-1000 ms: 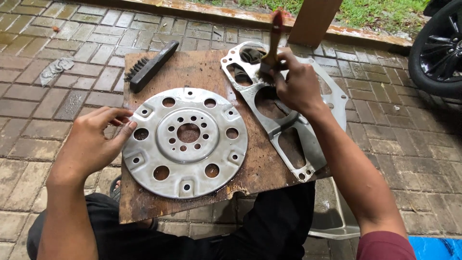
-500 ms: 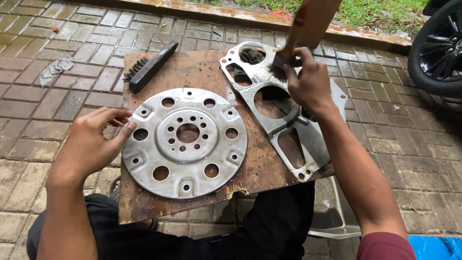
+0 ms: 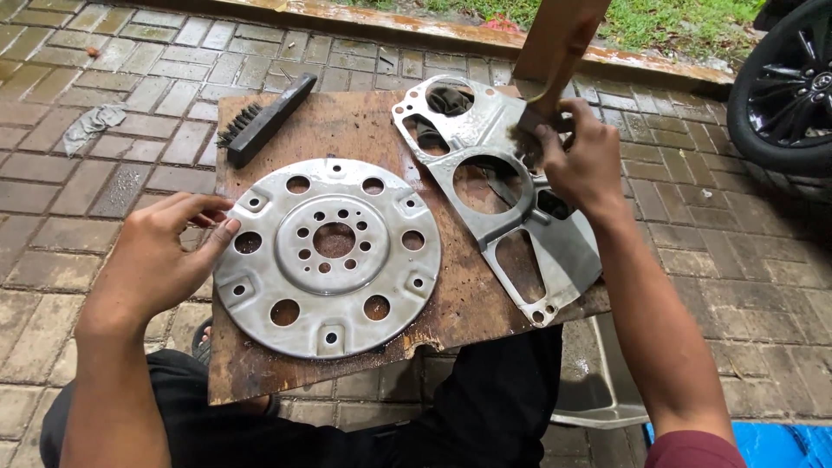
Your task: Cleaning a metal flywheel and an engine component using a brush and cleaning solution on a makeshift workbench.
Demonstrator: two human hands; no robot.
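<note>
Right hand [image 3: 579, 165] gripping a wooden-handled brush [image 3: 555, 52] over the flat plate [image 3: 511, 199]; left hand [image 3: 165, 256], fingers open, steadying the round disc [image 3: 328, 256]: probably stiff, heavy steel, best gripped by its rim.

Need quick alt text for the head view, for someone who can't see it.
The right hand holds a wooden-handled brush over a flat metal cover plate, while the left hand touches the rim of a round metal disc on a rusty board.

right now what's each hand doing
left hand: open, fingertips on the round plate's edge
right hand: closed on a wooden-handled brush
</note>
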